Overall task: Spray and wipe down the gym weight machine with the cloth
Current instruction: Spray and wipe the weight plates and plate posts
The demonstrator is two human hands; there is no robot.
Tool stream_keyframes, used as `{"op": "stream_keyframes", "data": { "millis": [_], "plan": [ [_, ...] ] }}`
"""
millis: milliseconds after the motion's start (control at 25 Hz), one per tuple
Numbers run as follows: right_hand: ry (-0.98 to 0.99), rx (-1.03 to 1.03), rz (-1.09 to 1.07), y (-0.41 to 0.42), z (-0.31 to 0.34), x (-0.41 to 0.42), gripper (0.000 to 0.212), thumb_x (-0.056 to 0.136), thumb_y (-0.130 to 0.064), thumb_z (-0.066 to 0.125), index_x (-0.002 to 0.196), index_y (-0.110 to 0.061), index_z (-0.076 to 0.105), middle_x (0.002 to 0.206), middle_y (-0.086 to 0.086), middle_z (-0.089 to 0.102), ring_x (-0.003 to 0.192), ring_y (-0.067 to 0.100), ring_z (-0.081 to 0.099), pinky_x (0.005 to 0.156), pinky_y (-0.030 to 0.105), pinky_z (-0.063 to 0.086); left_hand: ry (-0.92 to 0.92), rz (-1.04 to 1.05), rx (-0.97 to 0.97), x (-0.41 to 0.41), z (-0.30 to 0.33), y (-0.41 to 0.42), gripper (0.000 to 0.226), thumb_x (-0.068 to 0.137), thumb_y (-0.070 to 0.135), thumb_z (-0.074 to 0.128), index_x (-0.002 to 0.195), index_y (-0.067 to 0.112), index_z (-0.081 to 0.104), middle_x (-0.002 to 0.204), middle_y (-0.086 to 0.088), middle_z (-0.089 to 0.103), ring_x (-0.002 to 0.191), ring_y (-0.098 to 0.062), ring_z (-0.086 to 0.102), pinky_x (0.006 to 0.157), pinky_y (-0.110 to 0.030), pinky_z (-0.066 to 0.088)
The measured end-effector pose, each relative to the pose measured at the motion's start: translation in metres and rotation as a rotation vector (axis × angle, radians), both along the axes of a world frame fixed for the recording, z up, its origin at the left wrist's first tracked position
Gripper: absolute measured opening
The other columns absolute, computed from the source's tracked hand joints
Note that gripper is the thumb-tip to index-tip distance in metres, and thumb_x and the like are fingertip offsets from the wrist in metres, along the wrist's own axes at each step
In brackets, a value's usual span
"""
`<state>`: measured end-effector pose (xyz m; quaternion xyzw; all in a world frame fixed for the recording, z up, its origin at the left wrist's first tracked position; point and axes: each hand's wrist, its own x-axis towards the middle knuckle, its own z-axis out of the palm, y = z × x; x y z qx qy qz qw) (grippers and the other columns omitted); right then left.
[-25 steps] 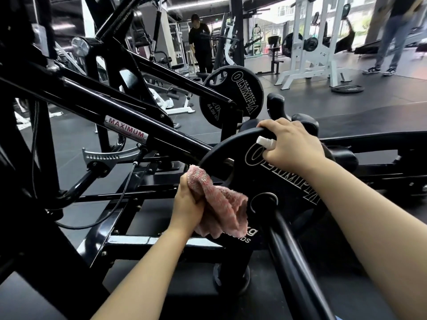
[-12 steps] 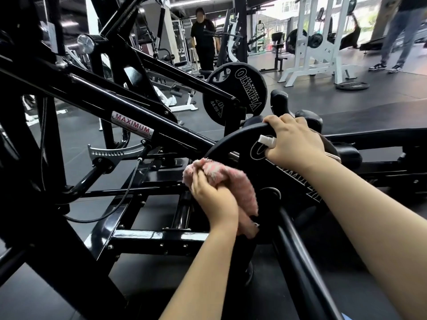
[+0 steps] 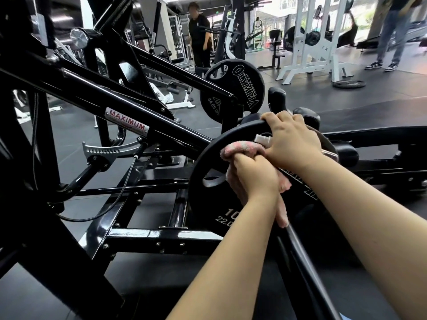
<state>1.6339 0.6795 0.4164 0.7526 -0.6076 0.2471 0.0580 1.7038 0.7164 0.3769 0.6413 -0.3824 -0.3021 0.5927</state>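
A black weight plate (image 3: pixel 208 158) sits on the black machine's (image 3: pixel 129 105) loading bar (image 3: pixel 305 262) in front of me. My left hand (image 3: pixel 251 174) grips a pink cloth (image 3: pixel 240 146) and presses it against the plate's face near the upper rim. My right hand (image 3: pixel 293 142) curls over the plate's top edge while holding a small white spray bottle (image 3: pixel 263 139), of which only the nozzle end shows. The two hands touch each other.
A second, larger Olympia plate (image 3: pixel 233 88) hangs on the far arm behind. A white rack (image 3: pixel 307 54) and a loose plate on the floor (image 3: pixel 349 84) stand at the back right. One person stands at the back centre (image 3: pixel 198 35), another at the right (image 3: pixel 392 31).
My left hand has carried the cloth up and to the right across the plate's face, from the lower left part to just beside my right hand. The right hand has stayed on the rim.
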Motion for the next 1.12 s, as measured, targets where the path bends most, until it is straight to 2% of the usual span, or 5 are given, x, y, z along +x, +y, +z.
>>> {"op": "stream_keyframes", "data": {
  "millis": [480,640,840,960,1120],
  "plan": [
    [0.007,0.003,-0.003,-0.003,-0.001,0.0,0.06,0.085,-0.034,0.058,0.139,-0.028,0.031,0.133,0.001,0.04,0.126,0.027,0.032,0.089,0.04,0.041,-1.385,-0.347,0.259,0.082,-0.04,0.002,0.051,0.095,0.006,0.039,0.142,-0.003,0.022,0.138,-0.015,0.043,0.123,-0.027,0.047,0.097,-0.027,0.039],
    [-0.015,0.009,0.009,-0.003,-0.001,-0.003,0.059,0.086,-0.034,0.057,0.139,-0.029,0.031,0.134,-0.001,0.04,0.127,0.026,0.031,0.091,0.04,0.04,-1.783,-0.233,0.319,0.094,-0.052,0.015,0.052,0.093,0.0,0.003,0.143,-0.012,0.003,0.148,-0.025,0.025,0.14,-0.031,0.024,0.116,-0.031,0.007],
    [-0.023,0.001,0.014,-0.004,-0.001,-0.005,0.057,0.087,-0.033,0.055,0.139,-0.03,0.032,0.134,-0.001,0.04,0.126,0.026,0.032,0.089,0.04,0.039,-2.195,-0.251,0.311,0.105,-0.064,0.029,0.059,0.099,0.015,0.025,0.14,-0.016,-0.004,0.149,-0.034,0.013,0.142,-0.04,0.009,0.111,-0.039,-0.014],
    [-0.019,-0.005,0.016,-0.004,-0.002,-0.005,0.057,0.087,-0.032,0.055,0.139,-0.029,0.032,0.134,0.0,0.04,0.126,0.027,0.032,0.088,0.04,0.04,-2.149,-0.196,0.244,0.11,-0.075,0.031,0.054,0.093,0.012,0.025,0.137,-0.019,0.024,0.141,-0.037,0.032,0.137,-0.037,0.031,0.114,-0.039,0.004],
    [0.02,-0.001,-0.004,-0.003,-0.003,-0.002,0.059,0.086,-0.033,0.057,0.138,-0.027,0.03,0.132,0.003,0.04,0.125,0.028,0.032,0.088,0.04,0.04,-1.26,-0.224,0.102,0.085,-0.048,0.027,0.051,0.089,0.016,0.034,0.132,-0.009,0.042,0.139,-0.027,0.043,0.133,-0.033,0.038,0.114,-0.035,0.026]
  ]
}}
